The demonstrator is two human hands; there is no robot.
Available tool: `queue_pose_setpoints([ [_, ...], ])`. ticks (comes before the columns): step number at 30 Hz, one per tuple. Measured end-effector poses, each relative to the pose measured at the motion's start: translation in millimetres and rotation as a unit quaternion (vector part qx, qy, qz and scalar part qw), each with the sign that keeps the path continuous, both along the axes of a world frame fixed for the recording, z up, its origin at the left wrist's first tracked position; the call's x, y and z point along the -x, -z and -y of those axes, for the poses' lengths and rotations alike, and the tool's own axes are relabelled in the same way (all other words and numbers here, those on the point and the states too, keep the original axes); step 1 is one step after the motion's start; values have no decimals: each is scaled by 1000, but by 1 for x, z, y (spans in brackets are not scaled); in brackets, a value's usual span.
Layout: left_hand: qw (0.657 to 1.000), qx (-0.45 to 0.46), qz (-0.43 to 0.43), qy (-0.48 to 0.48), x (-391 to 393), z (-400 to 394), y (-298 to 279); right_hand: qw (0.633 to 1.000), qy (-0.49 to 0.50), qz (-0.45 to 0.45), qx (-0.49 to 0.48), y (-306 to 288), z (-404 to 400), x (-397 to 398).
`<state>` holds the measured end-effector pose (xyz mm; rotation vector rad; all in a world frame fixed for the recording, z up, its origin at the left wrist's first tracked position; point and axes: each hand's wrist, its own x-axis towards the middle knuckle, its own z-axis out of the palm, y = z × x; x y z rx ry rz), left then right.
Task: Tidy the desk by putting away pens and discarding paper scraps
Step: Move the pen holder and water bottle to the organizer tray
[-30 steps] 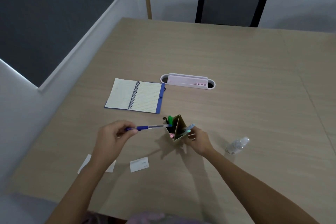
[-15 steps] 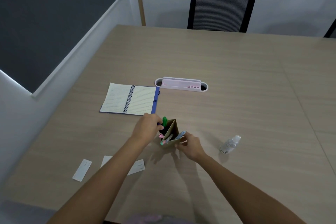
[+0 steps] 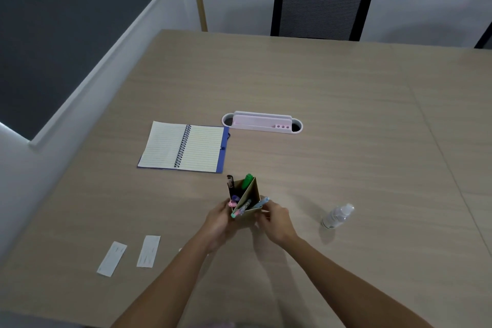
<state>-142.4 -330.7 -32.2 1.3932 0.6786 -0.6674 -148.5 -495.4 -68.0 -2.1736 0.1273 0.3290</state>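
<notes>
A brown cardboard pen holder point(image 3: 252, 192) stands on the desk between my hands, with several pens in it: a green marker point(image 3: 248, 180), a black pen point(image 3: 230, 184), pink and teal ones. My left hand point(image 3: 218, 224) grips the holder's left side. My right hand point(image 3: 275, 220) grips its right side, with a light blue pen point(image 3: 262, 202) at the fingertips. Two white paper scraps point(image 3: 112, 258) point(image 3: 149, 250) lie on the desk at the lower left; a third is mostly hidden behind my left forearm.
An open spiral notebook point(image 3: 183, 147) lies beyond the holder. A pink desk organiser point(image 3: 262, 124) sits in a cable slot further back. A small clear bottle point(image 3: 337, 216) lies to the right. A black chair point(image 3: 322, 5) stands at the desk's far edge.
My left hand carried the blue pen to the holder and let it go inside, then dropped to grip the holder's left side. My right hand stayed on the holder.
</notes>
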Motion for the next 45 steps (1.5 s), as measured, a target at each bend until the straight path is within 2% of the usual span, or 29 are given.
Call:
queue_pose_setpoints([
  [8, 998, 35, 43, 15, -81, 20, -27, 997, 75, 21, 19, -8, 4, -67],
  [19, 996, 43, 29, 73, -207, 33, -11, 993, 107, 24, 46, -8, 8, -178],
  [25, 994, 59, 23, 90, -237, 36, 3, 991, 114, 28, 68, -2, 8, -201],
  [30, 997, 64, 15, 46, -233, 39, 0, 992, 111, 5, 56, -5, 11, -203],
  [31, 998, 54, 19, 26, -229, 41, 1, 992, 109, -3, 56, -6, 12, -201],
  [33, 999, -44, 30, 10, -218, 42, 6, 992, 112, -18, 49, -10, 14, -193],
  [35, 985, -160, 41, 49, -197, 41, 7, 991, 124, -32, 37, -14, 16, -179],
  [39, 935, -273, 138, 181, -144, 35, 17, 984, 169, -57, -3, -22, 21, -128],
  [42, 863, -342, 225, 296, -109, 28, 34, 979, 199, -49, -13, -23, 24, -73],
  [45, 774, -411, 265, 401, -74, 22, 54, 970, 235, -52, -28, -15, 32, -17],
])
